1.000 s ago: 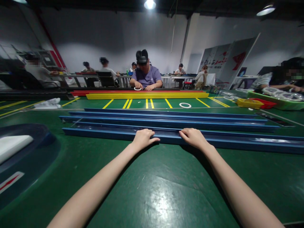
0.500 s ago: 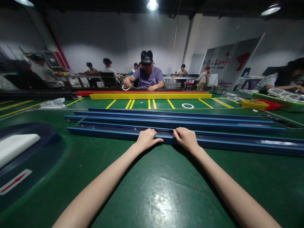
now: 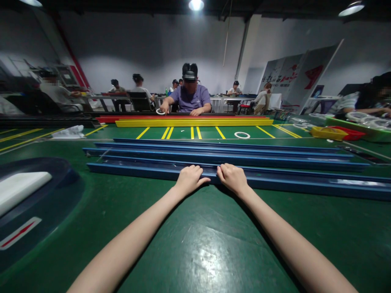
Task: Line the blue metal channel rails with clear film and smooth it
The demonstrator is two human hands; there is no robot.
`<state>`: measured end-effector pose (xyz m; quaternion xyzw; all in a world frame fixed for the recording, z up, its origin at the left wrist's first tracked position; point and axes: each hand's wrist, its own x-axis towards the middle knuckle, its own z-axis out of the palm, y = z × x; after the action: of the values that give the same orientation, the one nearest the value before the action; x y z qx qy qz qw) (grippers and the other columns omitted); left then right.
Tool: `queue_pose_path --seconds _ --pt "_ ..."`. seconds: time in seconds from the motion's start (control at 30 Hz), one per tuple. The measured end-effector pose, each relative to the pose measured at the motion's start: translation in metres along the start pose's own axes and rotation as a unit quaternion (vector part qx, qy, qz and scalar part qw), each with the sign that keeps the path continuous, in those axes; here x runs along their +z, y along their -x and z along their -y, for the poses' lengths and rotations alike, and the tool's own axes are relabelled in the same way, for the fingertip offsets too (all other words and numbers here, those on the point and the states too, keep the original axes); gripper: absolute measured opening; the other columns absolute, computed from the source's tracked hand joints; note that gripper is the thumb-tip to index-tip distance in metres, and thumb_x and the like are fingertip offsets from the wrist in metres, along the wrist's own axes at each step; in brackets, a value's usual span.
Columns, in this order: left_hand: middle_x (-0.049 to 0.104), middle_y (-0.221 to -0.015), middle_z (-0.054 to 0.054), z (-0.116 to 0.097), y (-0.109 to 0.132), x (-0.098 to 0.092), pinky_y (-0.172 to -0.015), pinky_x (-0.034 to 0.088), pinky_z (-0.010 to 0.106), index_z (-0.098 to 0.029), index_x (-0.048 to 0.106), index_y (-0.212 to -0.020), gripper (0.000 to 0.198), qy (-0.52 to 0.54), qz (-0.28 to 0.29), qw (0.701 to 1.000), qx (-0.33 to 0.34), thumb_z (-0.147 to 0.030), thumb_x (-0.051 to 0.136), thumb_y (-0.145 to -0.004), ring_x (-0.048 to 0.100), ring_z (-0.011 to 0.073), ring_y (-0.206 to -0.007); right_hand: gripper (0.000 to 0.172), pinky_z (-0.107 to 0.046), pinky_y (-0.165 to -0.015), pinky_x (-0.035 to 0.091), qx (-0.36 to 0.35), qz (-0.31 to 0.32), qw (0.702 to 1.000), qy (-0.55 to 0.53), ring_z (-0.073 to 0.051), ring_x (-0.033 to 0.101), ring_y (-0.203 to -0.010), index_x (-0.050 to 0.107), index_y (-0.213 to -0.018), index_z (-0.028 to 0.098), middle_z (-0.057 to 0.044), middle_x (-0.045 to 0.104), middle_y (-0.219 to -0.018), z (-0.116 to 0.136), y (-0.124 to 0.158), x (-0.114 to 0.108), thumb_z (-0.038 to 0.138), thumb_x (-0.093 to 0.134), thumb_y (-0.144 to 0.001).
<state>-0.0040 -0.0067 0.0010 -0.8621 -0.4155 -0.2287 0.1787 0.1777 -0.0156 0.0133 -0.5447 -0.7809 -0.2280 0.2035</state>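
Note:
A long blue U-shaped channel [image 3: 293, 185] lies crosswise on the green table in front of me. My left hand [image 3: 190, 180] grips its near wall, the fingers curled over into the trough and the thumb stretched along the outer face. A short way to the right, my right hand [image 3: 232, 179] is closed over the same wall, with its fingertips in the trough. What lies under the fingers, if anything, is hidden. Just behind, more blue channels [image 3: 146, 152] lie roughly parallel.
Yellow [image 3: 195, 123] and red channels lie farther back, before a seated co-worker [image 3: 192, 99] holding a white ring. Another white ring [image 3: 242, 135] is on the table [image 3: 195, 236]. A yellow tray [image 3: 328, 133] and green bin [image 3: 372, 134] stand right; a white block [image 3: 24, 187] lies left.
My right hand has slid left along the near wall, closer to my left hand. The left hand and the channels stay about where they were.

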Motion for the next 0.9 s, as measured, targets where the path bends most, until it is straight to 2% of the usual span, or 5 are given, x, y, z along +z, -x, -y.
queue_pose_path --seconds 0.3,0.57,0.9 --pt "0.057 -0.073 0.005 0.0 0.002 -0.001 -0.06 0.033 0.027 -0.015 0.053 -0.075 0.043 -0.012 -0.017 1.0 0.01 -0.054 0.035 -0.079 0.051 0.0168 -0.07 0.039 -0.025 -0.047 0.017 -0.008 -0.027 0.999 0.022 -0.011 0.047 -0.05 0.055 -0.061 0.015 -0.005 0.057 -0.058 -0.002 -0.001 0.004 0.026 0.025 -0.084" --pt "0.058 -0.083 0.006 0.001 0.003 -0.005 -0.065 0.034 0.028 -0.015 0.052 -0.089 0.034 0.029 -0.042 0.998 0.048 -0.045 0.038 -0.083 0.051 0.0166 -0.077 0.042 -0.026 -0.047 0.018 -0.026 -0.022 0.999 0.019 -0.011 0.046 -0.051 0.056 -0.063 0.014 -0.006 0.056 -0.059 -0.004 0.0 0.003 0.025 0.022 -0.085" --pt "0.059 -0.081 0.005 0.0 0.003 -0.005 -0.066 0.031 0.029 -0.015 0.053 -0.088 0.039 -0.003 -0.049 0.997 0.051 -0.048 0.034 -0.083 0.051 0.017 -0.075 0.041 -0.025 -0.047 0.018 -0.013 -0.028 0.997 0.065 -0.011 0.043 -0.049 0.055 -0.057 0.015 -0.005 0.054 -0.055 -0.038 0.019 -0.003 0.025 0.024 -0.084"
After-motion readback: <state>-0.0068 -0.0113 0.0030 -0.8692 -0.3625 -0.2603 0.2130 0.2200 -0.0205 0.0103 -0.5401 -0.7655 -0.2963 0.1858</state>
